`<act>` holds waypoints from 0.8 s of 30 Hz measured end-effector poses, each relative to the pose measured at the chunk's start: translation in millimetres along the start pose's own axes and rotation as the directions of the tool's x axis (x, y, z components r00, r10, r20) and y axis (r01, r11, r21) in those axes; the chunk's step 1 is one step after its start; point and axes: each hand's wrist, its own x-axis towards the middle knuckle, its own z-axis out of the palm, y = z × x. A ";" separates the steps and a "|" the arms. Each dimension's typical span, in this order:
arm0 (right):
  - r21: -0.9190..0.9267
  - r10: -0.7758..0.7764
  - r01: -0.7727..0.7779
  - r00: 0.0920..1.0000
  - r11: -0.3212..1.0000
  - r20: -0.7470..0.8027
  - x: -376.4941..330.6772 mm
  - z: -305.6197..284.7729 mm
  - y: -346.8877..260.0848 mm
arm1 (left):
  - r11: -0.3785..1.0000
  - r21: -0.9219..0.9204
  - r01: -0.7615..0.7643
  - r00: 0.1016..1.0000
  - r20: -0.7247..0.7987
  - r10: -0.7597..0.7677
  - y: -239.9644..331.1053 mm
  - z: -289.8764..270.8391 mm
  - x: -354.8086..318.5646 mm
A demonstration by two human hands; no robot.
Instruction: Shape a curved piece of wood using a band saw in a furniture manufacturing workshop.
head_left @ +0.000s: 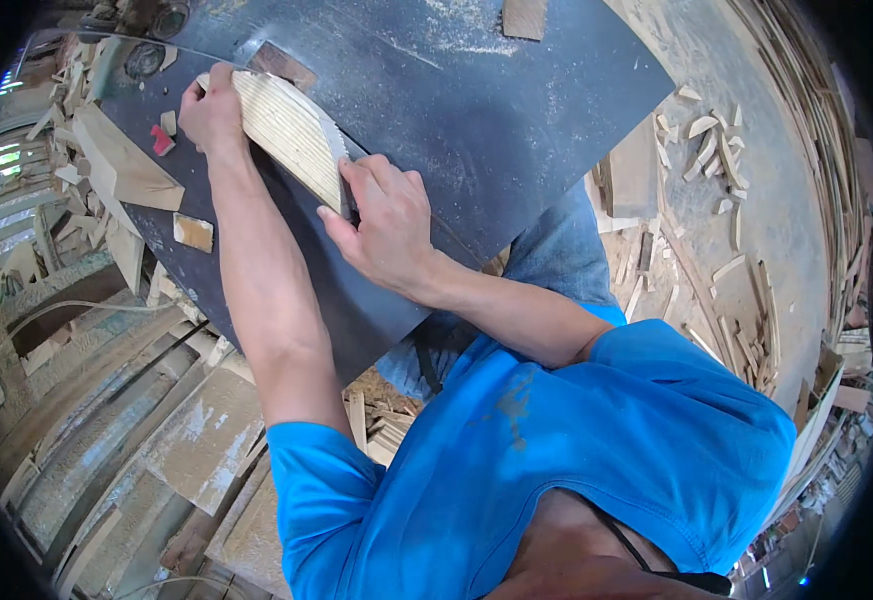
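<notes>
A curved, pale wooden piece (292, 132) with lengthwise grain stands over the dark tabletop (477, 130), between my two hands. My left hand (214, 112) is closed round its far left end, fingers bent over the edge. At the near right end, my right hand (385, 220) pinches it with the thumb on the near side and fingers on the far side. A pale grey strip with a jagged edge runs along the far side of the piece; what it is, I cannot tell.
A brown block (282, 66) lies beyond the wooden piece, another (524, 18) at the far edge. By my left forearm are a small wood block (193, 233), a red scrap (162, 141) and a wide board (127, 160). Curved offcuts (717, 150) litter the floor at right.
</notes>
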 end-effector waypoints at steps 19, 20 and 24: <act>0.025 -0.007 0.006 1.000 1.000 0.018 -0.4 -8.4 3.9 | 0.989 -0.139 -0.049 0.998 -0.036 0.044 12.7 -4.4 -15.5; 0.020 0.007 -0.007 1.000 1.000 0.006 0.3 -7.9 3.9 | 0.992 -0.124 -0.016 1.000 -0.014 0.014 11.6 -4.6 -13.1; 0.028 0.011 -0.012 1.000 1.000 0.024 2.8 -4.9 2.8 | 0.999 0.023 -0.034 0.999 -0.033 0.034 4.9 -3.5 -2.2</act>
